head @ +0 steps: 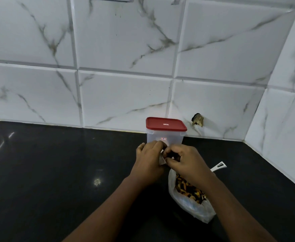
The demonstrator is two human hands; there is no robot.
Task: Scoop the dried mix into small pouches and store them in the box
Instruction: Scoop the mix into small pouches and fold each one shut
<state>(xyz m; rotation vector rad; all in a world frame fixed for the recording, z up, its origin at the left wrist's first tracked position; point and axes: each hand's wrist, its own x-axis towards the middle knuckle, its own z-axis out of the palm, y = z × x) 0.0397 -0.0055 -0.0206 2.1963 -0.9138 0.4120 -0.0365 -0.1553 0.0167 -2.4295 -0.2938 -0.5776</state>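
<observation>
Just before the red-lidded box (167, 137), a small pouch (161, 161) is pinched between left hand (149, 157) and right hand (184, 159); sealing seems underway, then the lid (166, 124) must be lifted.

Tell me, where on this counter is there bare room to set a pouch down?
The black countertop lies bare left of the left hand, out to the tiled wall. A smaller patch lies right of the white scoop. Crowded: red-lidded box, right hand, small pouch and bag of dried mix cluster together.
</observation>
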